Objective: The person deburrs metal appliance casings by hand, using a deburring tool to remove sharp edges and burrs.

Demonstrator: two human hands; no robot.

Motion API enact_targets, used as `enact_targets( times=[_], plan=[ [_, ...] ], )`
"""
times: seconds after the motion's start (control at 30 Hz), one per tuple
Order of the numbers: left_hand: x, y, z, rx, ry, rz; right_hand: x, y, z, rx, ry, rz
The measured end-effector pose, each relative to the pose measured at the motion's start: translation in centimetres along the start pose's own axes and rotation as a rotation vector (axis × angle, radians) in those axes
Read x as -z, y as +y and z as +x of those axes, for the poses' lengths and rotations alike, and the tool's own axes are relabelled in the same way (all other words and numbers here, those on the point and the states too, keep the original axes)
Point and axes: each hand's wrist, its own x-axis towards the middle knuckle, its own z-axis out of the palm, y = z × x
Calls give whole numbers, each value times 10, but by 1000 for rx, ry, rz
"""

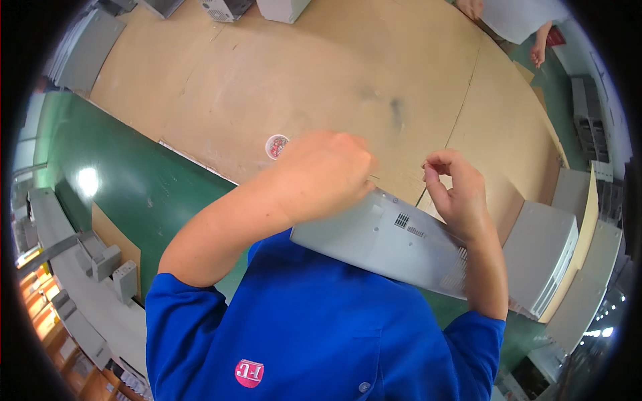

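A grey metal computer case (348,230) lies at the near edge of the table, against my body, with slots and vent holes on its upper face. Above its far left end is my left hand (328,170), its fingers curled closed and mostly turned from view; whatever they hold is hidden. My right hand (461,194) is raised over the right part of the case, thumb and forefinger pinched together. Anything between those fingertips is too small to make out. Just beyond my left wrist stands a small white cup (269,148) of tiny reddish and silvery pieces, perhaps screws.
The wide tan tabletop (321,73) reaches away from me. More grey cases stand to the right (538,250) and at the far edge (281,8). Another person's hand (537,55) shows at the far right. Green floor (144,180) borders the table on the left.
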Motion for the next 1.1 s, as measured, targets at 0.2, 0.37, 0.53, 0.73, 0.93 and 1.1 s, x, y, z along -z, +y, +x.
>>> enact_targets(
  times=[0.2,0.37,0.53,0.73,0.93,1.1],
  plan=[
    [9,13,8,-94,-197,300,9,12,-11,-13,78,40],
    [-8,-3,6,-219,-32,234,9,-6,2,-196,18,292],
    [4,-17,-1,145,359,-724,-24,-37,36,-257,-64,824],
    [7,-35,-13,323,481,-1122,-59,-65,74,-181,-31,842],
    [-80,-143,-35,628,271,-600,-60,-62,89,-259,-256,325],
    [-159,-204,-43,758,190,-266,-26,-54,35,-345,-291,-24]
  ],
)
